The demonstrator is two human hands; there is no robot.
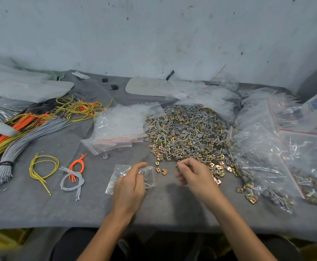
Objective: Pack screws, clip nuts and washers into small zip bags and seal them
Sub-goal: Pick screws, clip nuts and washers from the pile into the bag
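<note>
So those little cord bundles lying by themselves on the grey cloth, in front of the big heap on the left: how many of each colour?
Yellow bundle: 1
Orange bundle: 1
Grey bundle: 1
Total: 3 small bundles. The orange and grey ones overlap.

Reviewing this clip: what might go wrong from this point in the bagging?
1. The small zip bag lies nearly flat under the left hand, so anything the right hand drops may miss its mouth.
2. Screws, clip nuts and washers are mixed in one pile, so counts may slip.
</note>
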